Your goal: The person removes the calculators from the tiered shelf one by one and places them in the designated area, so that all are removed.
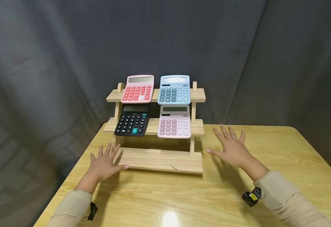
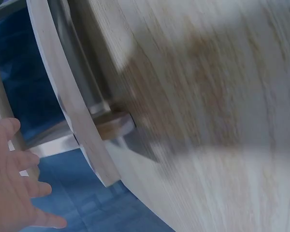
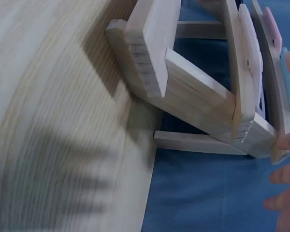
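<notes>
A three-tier wooden rack (image 1: pixel 159 160) stands on the table with four-sided plank shelves. On its top shelf lean a pink calculator (image 1: pixel 138 89) at left and a blue calculator (image 1: pixel 174 90) at right. The middle shelf bears a black calculator (image 1: pixel 132 120) and, beside it, a pale pink-purple calculator (image 1: pixel 174 121). Bare wood shows along the bottom shelf. My left hand (image 1: pixel 103 164), fingers spread, is by the left end of that bottom shelf. To the right of the rack my right hand (image 1: pixel 231 146) hovers with fingers spread, holding nothing.
The rack stands toward the back of a light wooden table (image 1: pixel 154 195). Behind it hangs a dark grey curtain (image 1: pixel 165 37), which also runs down the left side. Each wrist carries a small black camera, such as the right wrist camera (image 1: pixel 250 198).
</notes>
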Available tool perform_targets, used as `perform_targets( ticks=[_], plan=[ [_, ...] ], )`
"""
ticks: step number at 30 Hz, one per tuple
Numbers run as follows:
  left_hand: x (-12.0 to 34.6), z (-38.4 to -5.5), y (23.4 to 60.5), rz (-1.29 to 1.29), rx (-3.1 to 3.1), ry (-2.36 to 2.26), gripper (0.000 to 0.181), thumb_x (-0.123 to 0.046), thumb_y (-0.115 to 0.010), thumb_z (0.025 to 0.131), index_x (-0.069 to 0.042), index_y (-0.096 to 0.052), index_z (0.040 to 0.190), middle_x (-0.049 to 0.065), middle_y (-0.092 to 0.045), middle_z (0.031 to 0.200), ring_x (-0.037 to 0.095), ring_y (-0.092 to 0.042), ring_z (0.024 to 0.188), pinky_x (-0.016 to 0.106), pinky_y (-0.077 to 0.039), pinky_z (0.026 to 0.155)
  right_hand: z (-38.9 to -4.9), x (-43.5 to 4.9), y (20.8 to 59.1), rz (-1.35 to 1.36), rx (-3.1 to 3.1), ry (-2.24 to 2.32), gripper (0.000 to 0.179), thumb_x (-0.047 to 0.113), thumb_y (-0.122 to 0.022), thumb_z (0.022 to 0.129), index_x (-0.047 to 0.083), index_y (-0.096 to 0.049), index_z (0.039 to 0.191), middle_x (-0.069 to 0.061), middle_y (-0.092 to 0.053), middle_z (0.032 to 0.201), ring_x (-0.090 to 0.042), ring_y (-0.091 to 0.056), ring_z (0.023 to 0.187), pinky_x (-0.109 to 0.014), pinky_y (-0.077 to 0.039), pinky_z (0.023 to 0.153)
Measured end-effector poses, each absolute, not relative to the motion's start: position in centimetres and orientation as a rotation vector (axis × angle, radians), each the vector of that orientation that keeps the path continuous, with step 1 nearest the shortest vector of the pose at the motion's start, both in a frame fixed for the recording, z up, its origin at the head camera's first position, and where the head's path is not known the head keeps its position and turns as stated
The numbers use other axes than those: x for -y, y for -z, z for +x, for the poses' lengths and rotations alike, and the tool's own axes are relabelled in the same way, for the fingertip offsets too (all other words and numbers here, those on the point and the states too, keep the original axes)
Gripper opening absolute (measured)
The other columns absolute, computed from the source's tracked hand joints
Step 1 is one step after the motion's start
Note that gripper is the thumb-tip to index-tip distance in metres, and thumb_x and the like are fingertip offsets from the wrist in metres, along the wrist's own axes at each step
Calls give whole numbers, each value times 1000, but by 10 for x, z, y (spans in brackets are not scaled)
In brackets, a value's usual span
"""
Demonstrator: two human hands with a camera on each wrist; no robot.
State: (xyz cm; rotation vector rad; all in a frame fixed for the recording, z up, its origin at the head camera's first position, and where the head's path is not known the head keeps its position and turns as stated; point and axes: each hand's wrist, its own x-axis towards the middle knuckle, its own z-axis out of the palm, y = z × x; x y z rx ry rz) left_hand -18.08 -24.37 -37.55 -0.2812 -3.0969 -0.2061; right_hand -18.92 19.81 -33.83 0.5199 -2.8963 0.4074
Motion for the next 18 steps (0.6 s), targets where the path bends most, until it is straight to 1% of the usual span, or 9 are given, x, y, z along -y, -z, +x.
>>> perform_targets(
  ticks=[8,14,18],
  plan=[
    [251,-185,382,-241,3099,221,95,-73,-41,69,-11,-21,138,26,-14,138,54,-8,119,72,-3,81,-200,-188,334,544,2810,-603,79,53,-46,82,2,-21,136,-27,-15,137,-44,-11,123,-58,13,92],
    [256,-186,386,-235,3105,258,93,-71,-42,70,-10,-21,138,28,-14,137,55,-8,118,72,-5,82,-207,-177,326,560,2756,-732,77,49,-47,83,1,-20,136,-25,-15,138,-39,-12,125,-54,0,98],
    [257,-186,387,-227,3110,262,93,-70,-42,70,-10,-20,138,29,-16,136,56,-10,117,70,-7,83,-211,-172,318,556,2745,-809,75,48,-46,84,3,-17,137,-21,-14,140,-37,-13,126,-55,-11,96]
  ],
)
